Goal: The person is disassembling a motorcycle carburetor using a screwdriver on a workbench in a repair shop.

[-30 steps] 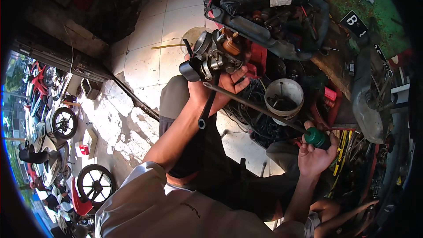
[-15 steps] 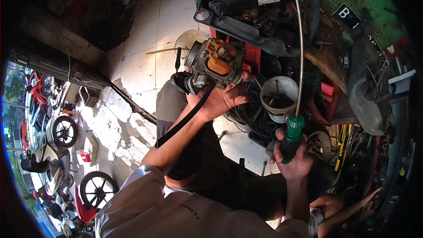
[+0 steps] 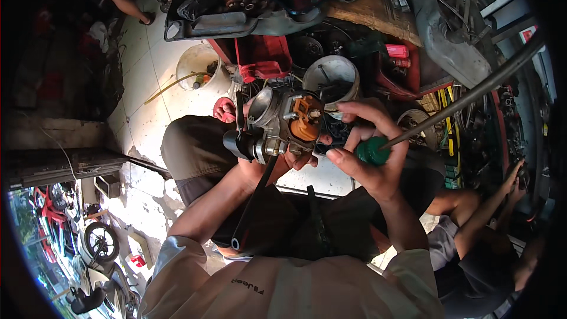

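Note:
My left hand (image 3: 299, 159) cups a metal carburetor (image 3: 277, 121) from below, over my lap. Its orange float (image 3: 306, 125) faces up, and a black rubber hose (image 3: 254, 208) trails from it toward my shirt. Close on the right of the carburetor, my right hand (image 3: 384, 171) has a long screwdriver (image 3: 440, 115) by its green handle, held against the palm by the curled lower fingers. The screwdriver's shank slants up and right, away from the carburetor. My right thumb and index finger are spread apart beside the carburetor, with a gap between them and it.
Beyond my knees stand a white bucket (image 3: 334, 74), a pale tub (image 3: 198, 59) and a red bin (image 3: 263, 59). A dark tray (image 3: 236, 23) heaped with tools lies farther off. Another person (image 3: 466, 218) sits at my right; someone's leg (image 3: 126, 1) shows at far left.
My right hand has come up close to the carburetor. The screwdriver has tipped from nearly upright to slanting right. My left hand keeps hold of the carburetor, and the whole view has shifted.

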Demonstrator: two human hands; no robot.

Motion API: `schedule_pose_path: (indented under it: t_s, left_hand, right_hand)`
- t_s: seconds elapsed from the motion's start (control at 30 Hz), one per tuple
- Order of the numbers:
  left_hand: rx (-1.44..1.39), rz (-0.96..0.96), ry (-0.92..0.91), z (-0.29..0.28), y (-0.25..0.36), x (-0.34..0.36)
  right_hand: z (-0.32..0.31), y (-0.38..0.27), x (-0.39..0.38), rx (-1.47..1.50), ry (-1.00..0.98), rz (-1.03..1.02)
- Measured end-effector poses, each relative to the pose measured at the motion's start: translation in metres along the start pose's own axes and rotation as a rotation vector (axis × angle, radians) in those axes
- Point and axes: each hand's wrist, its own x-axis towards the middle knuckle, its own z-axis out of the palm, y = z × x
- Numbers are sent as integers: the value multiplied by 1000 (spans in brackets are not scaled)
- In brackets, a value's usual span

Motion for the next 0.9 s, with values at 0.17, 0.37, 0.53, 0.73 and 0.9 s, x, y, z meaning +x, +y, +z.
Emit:
schedule_pose_path:
  t_s: [0.17, 0.37, 0.53, 0.73, 0.9]
  left_hand:
    - [-82, -7, 160, 8, -4, -2]
    - [-9, -34, 178, -1, -8, 0]
    - [-61, -36, 212, 3, -8, -1]
    - [7, -38, 191, 3, -6, -2]
    - [-31, -19, 247, 6, -5, -4]
  right_hand:
    - [8, -6, 2, -144, -8, 70]
    - [6, 1, 7, -231, -66, -15]
    - [7, 4, 3, -231, -25, -49]
    - [8, 6, 3, -206, -34, -63]
    - [7, 12, 4, -196, -58, -188]
